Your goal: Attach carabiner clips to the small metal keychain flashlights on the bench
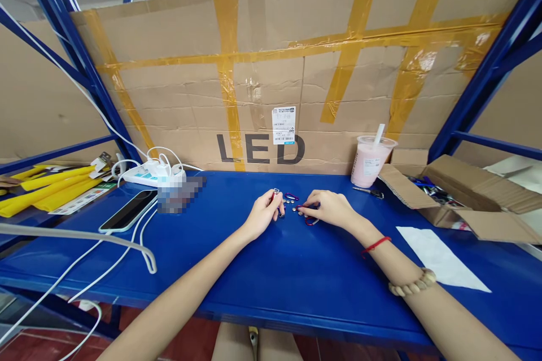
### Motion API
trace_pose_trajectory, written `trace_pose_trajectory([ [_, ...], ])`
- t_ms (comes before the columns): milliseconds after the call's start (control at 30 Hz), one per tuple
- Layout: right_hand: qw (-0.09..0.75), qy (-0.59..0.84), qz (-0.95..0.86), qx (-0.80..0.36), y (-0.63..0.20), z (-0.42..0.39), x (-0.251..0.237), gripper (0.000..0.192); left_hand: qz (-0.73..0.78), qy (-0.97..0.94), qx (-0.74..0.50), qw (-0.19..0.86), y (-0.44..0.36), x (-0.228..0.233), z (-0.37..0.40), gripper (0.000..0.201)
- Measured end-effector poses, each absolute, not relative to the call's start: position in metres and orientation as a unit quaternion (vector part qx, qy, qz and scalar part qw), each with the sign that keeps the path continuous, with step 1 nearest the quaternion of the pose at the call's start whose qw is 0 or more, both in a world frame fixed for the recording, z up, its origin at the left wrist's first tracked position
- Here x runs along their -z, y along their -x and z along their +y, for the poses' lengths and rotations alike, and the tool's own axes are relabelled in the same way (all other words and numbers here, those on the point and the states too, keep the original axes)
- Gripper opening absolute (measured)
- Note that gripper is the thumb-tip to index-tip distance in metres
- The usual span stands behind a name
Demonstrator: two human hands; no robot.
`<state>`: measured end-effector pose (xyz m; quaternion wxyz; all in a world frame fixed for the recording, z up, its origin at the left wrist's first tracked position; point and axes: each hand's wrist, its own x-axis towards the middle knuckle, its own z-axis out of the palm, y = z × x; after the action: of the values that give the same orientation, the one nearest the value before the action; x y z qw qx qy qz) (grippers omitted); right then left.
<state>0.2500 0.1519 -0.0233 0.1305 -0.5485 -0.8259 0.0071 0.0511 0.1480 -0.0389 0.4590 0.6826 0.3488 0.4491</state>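
Note:
My left hand (263, 216) is closed around a small red piece with a metal loop (276, 191) that sticks out above the fingers. Most of that piece is hidden in the hand. To its right, my right hand (332, 206) has its fingertips pinched together low over the tabletop, among small round silvery pieces (294, 209). What the pinch holds, if anything, is too small to make out. Behind the silvery pieces lies a purple-blue carabiner (292, 196). A red carabiner (311, 221) lies partly under my right hand.
On the blue table (254, 276), a pink drink cup (370, 163) stands at the back right, beside keys (372, 192) and an open cardboard box (440, 203). White paper (440, 256) lies nearer. Leftward are a phone (129, 211), a power strip (141, 175), cables and yellow strips (63, 189).

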Motion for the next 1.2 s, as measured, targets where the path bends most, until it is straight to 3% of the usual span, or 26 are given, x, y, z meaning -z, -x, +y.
trace_pose_trajectory([
  [233,0.128,0.567,-0.814,-0.017,-0.248,0.152,0.023,0.017,0.350,-0.682,-0.447,0.461,-0.050,0.038,0.148,0.036],
  [467,0.129,0.549,-0.826,-0.021,-0.245,0.149,0.023,0.026,0.349,-0.680,-0.447,0.465,-0.051,0.036,0.147,0.036],
  [733,0.138,0.549,-0.824,-0.016,-0.245,0.151,0.026,0.014,0.350,-0.676,-0.439,0.478,-0.051,0.039,0.148,0.039],
  [1200,0.277,0.433,-0.856,-0.051,-0.225,0.138,0.019,0.013,0.340,-0.677,-0.434,0.489,-0.053,0.038,0.144,0.036],
])
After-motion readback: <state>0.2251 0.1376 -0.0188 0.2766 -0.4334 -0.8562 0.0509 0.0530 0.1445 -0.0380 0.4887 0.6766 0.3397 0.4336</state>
